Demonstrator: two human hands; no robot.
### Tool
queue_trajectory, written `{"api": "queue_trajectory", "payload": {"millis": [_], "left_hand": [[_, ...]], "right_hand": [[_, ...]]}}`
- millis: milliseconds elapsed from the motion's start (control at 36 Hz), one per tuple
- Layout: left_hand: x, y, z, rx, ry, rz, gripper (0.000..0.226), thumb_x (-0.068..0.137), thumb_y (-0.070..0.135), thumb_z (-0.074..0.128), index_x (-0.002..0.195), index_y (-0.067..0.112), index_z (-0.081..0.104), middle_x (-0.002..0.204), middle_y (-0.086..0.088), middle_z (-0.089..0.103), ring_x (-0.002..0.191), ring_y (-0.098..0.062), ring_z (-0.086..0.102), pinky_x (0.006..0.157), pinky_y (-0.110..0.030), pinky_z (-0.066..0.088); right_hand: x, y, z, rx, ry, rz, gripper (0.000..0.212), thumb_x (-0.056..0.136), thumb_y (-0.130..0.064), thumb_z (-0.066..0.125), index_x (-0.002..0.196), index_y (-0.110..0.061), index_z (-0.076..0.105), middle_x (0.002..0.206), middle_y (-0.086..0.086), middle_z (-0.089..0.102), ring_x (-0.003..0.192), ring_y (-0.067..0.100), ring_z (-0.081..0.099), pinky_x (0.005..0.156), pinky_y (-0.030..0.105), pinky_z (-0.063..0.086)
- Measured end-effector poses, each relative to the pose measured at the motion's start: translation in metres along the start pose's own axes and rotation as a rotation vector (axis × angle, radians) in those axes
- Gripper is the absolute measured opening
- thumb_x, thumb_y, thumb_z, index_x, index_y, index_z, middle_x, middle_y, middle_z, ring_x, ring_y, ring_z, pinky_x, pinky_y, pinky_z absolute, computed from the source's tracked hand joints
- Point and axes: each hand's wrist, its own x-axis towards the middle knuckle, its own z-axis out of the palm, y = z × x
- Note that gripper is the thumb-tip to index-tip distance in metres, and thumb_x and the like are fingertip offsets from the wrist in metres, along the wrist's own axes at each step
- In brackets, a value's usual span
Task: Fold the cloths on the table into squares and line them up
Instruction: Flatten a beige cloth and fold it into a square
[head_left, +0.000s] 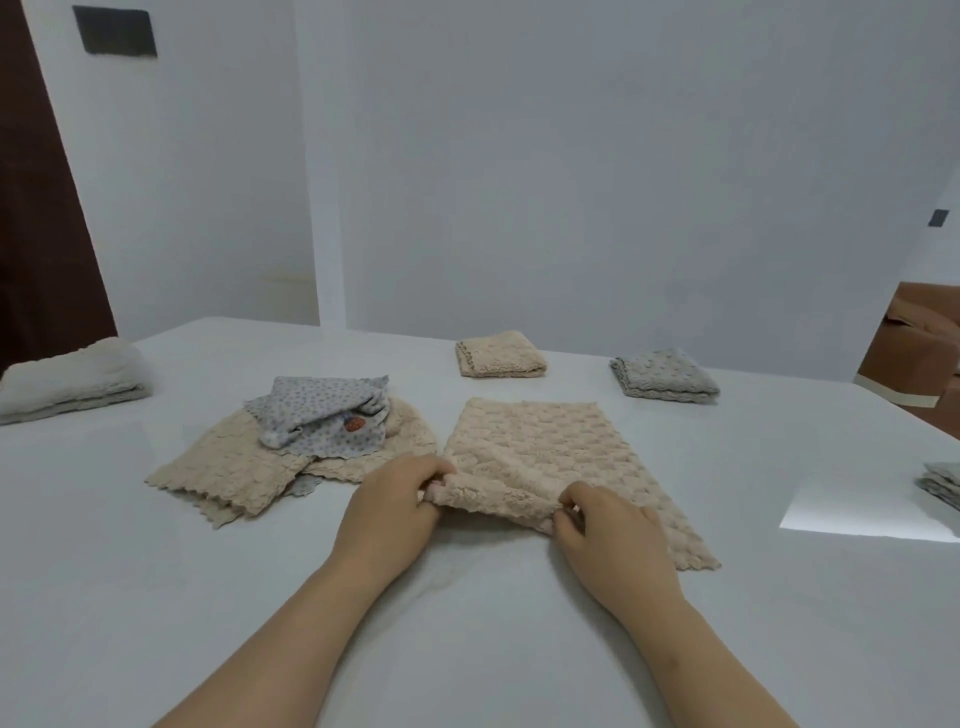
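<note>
- White table (156, 597) stands before a pale wall (571, 182).
- At its centre lies the beige cloth (535, 441), near edge lifted.
- The left hand (395, 514) and right hand (613, 540) each pinch that edge.
- Just left sits a rumpled heap (311, 431); beyond, a folded beige square (498, 353) and folded grey square (662, 379), apart.

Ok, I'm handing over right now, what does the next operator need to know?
Hands: left hand and right hand each pinch the near edge of the beige cloth, held slightly off the table.
Done: folded beige square and folded grey square lie apart along the far side.
Left: finish this fold, then the crumpled dotted grey cloth lying on a loose beige cloth at left.
</note>
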Motion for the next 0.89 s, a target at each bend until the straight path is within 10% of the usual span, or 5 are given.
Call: {"api": "queue_trajectory", "payload": {"millis": [278,389,472,694,889], "left_hand": [[-0.003,0.018,0.009,-0.478,0.083,-0.093,0.026,0.081,0.001,0.058,0.083,0.027,0.061,0.092,0.005,0.063,0.088,-0.004,0.056,0.07,-0.01,0.039],[-0.012,0.032,0.016,-0.499,0.025,0.0,0.021,0.083,0.008,0.06,0.086,0.028,0.057,0.09,0.009,0.064,0.086,0.004,0.055,0.071,-0.007,0.039],[-0.01,0.032,0.018,-0.448,0.022,0.017,0.032,0.085,0.006,0.054,0.096,0.036,0.049,0.1,0.018,0.058,0.093,0.004,0.052,0.077,-0.005,0.036],[0.011,0.029,0.027,-0.1,-0.137,0.088,0.079,0.057,0.049,0.056,0.131,0.032,0.033,0.12,0.025,0.035,0.112,0.003,0.034,0.105,-0.032,0.026],[0.013,0.03,0.018,-0.268,-0.121,0.016,0.036,0.062,0.03,0.067,0.086,0.053,0.051,0.083,0.017,0.064,0.085,-0.004,0.055,0.081,-0.028,0.044]], "right_hand": [[-0.003,-0.016,-0.011,0.165,-0.16,-0.147,0.065,0.067,-0.044,0.042,0.131,-0.043,0.033,0.124,-0.029,0.033,0.121,0.003,0.027,0.095,0.023,0.019],[-0.003,-0.018,-0.004,0.273,-0.098,-0.19,0.012,0.085,-0.029,0.054,0.094,-0.031,0.061,0.088,-0.024,0.051,0.088,0.003,0.042,0.083,0.024,0.028],[-0.001,-0.015,-0.005,0.551,-0.044,-0.058,0.023,0.086,-0.02,0.055,0.064,-0.021,0.05,0.06,-0.011,0.051,0.062,0.005,0.044,0.061,0.022,0.034],[0.002,-0.012,-0.026,1.248,-0.04,0.297,0.028,0.093,-0.002,0.042,0.076,-0.01,0.062,0.071,0.005,0.066,0.068,0.014,0.062,0.058,0.024,0.05],[0.008,0.0,-0.03,1.68,-0.073,0.48,0.018,0.091,-0.014,0.049,0.086,-0.011,0.067,0.08,0.008,0.071,0.068,0.019,0.069,0.061,0.029,0.054]]}}
